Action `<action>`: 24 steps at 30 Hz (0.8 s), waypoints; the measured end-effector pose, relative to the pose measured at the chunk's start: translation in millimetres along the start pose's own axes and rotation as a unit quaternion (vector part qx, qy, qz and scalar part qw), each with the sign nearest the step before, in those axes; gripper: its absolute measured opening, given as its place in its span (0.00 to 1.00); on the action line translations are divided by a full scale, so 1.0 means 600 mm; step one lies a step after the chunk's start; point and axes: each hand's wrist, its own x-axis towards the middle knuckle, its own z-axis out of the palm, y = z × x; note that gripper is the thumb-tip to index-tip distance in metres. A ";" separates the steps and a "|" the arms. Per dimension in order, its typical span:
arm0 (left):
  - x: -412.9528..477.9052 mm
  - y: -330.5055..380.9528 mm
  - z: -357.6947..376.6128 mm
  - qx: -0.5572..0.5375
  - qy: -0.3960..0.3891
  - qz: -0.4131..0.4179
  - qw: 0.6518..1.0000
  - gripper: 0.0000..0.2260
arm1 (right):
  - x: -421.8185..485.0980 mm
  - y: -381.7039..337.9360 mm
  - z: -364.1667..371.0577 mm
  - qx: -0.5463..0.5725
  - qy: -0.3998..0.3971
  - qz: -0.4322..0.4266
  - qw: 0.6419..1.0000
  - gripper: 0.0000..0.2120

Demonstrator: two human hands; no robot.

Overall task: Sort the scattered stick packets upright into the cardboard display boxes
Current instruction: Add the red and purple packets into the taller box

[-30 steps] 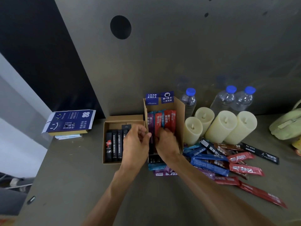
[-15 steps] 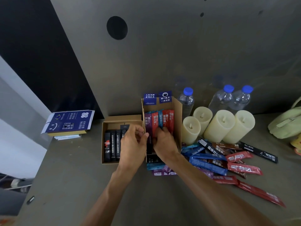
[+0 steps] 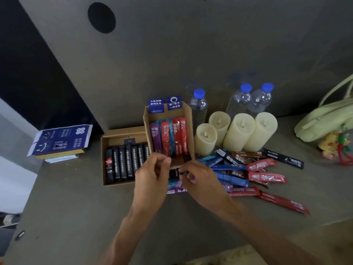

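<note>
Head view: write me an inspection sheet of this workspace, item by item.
Surface: grey table, marks none seen.
Job's things: tall box holds upright purple, red and blue packets; low box holds a row of black packets; loose packets lie flat on the right.
Clutter: four candles, three water bottles, green bag, blue printed cartons.
Grippers: left hand has curled fingers, nothing seen in it; right hand has fingertips at a dark packet before the tall box, grip unclear.
Cables: nothing seen.
Surroundings: grey panel with a round hole behind the table.
</note>
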 end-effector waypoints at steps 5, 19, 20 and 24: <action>-0.044 0.015 0.109 0.034 -0.155 0.052 0.986 0.05 | -0.130 0.097 -0.073 -0.028 0.060 0.089 0.994 0.05; -0.107 0.109 0.442 0.237 -0.337 0.166 0.896 0.11 | -0.312 0.289 -0.244 -0.123 0.130 0.403 0.897 0.08; -0.107 0.111 0.448 0.259 -0.334 0.176 0.889 0.10 | -0.313 0.294 -0.245 -0.123 0.125 0.417 0.892 0.09; -0.108 0.114 0.461 0.309 -0.341 0.212 0.862 0.08 | -0.315 0.308 -0.241 -0.087 0.130 0.441 0.884 0.07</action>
